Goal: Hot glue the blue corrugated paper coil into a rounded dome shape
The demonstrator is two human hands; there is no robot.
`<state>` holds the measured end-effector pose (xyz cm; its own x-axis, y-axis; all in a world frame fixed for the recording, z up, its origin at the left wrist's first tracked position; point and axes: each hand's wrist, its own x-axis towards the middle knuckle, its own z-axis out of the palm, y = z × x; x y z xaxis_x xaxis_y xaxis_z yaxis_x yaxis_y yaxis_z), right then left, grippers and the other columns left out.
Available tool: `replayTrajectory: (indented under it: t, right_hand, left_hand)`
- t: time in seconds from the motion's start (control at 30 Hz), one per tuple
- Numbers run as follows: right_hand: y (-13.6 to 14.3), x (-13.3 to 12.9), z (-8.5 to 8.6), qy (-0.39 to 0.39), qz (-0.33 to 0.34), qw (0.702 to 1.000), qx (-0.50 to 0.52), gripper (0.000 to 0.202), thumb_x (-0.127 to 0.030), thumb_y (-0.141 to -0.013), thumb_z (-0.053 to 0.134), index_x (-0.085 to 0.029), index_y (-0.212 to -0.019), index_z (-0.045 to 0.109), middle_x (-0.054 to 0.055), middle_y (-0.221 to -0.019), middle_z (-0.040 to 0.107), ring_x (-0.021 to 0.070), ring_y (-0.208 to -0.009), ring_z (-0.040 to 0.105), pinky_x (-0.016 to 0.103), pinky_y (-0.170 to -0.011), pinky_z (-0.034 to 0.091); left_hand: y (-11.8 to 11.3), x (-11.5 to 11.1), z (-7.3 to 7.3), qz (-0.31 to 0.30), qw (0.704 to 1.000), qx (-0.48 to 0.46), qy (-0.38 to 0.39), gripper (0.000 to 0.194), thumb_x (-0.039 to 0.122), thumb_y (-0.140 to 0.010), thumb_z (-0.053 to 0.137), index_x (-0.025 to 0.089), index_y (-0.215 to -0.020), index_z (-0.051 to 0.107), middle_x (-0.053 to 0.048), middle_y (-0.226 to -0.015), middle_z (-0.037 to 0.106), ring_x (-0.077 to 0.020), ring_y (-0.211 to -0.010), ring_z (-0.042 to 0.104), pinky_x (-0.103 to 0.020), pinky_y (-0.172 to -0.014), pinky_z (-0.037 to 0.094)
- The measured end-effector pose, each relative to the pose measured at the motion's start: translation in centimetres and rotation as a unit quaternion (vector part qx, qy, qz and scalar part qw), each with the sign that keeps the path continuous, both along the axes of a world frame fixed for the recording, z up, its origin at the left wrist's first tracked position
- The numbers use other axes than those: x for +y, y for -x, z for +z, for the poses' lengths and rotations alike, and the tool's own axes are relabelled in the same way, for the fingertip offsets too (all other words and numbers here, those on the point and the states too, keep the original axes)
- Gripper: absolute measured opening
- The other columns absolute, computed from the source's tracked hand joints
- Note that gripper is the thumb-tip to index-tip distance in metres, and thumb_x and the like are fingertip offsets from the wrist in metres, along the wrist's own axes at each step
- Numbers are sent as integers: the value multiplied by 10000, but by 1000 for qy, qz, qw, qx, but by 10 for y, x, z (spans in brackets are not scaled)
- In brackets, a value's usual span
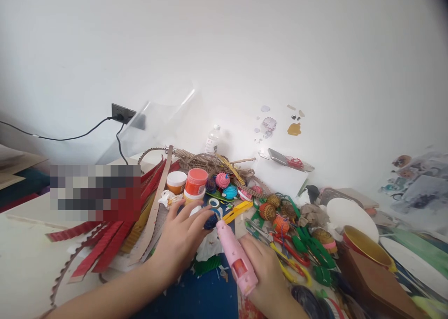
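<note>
My right hand (264, 265) is wrapped round a pink hot glue gun (233, 253). The gun's nozzle points away from me and meets a small dark blue coil (210, 222), which looks like rolled corrugated paper. My left hand (185, 232) steadies this coil with its fingertips, which partly hide it. Just beyond the fingers stand a red-orange paint jar (196, 181) and a jar with a white lid (176, 181). A yellow utility knife (238, 212) lies right of the coil. Under the hands is a crumpled white tissue (209, 245) on a blue mat (210, 293).
Corrugated strips (105, 246) spread across the left side. Pink and turquoise coiled balls (230, 191) lie behind. Scissors with yellow handles (294, 270), green strips (315, 249) and a brown box (374, 281) crowd the right. A bottle (212, 140) stands by the wall.
</note>
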<state>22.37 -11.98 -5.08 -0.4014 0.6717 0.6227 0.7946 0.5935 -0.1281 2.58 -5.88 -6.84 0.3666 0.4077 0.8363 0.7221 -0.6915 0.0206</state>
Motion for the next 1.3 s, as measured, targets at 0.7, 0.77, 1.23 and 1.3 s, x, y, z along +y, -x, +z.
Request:
replayTrajectory:
  t: [0.7,0.77,1.23,1.3]
  right_hand:
    - [-3,5,-5,29,-55,972,227,323,-246,-795,573,-214,-1107,497,61,-988,636,198,-858,633,251,-705,501]
    - [-2,4,-3,42,-32,968,244,381,-253,-784,595,-225,-1149,488,67,-1052,624,217,-949,615,272,-780,494]
    - [1,4,-15,203,44,876,436,345,-407,-752,638,-198,-1025,608,70,-969,680,231,-910,631,317,-793,499]
    - [1,4,-16,196,37,879,433,357,-380,-751,643,-197,-1054,598,75,-998,676,232,-925,628,327,-815,491]
  left_hand:
    - [-6,-2,-15,-88,964,-159,194,377,403,-840,501,295,-1201,480,-58,-1140,607,-226,-1039,570,-344,-879,472]
    - [-8,-7,-19,-134,958,-144,208,425,428,-824,526,331,-1230,445,-43,-1105,616,-208,-1001,584,-320,-867,477]
    - [-12,-14,-10,-241,924,-134,265,350,447,-770,599,268,-1069,567,-43,-981,639,-197,-918,585,-301,-812,472]
    - [-13,-15,-6,-228,928,-114,273,288,437,-778,592,241,-989,606,-48,-936,652,-197,-882,590,-305,-791,472]
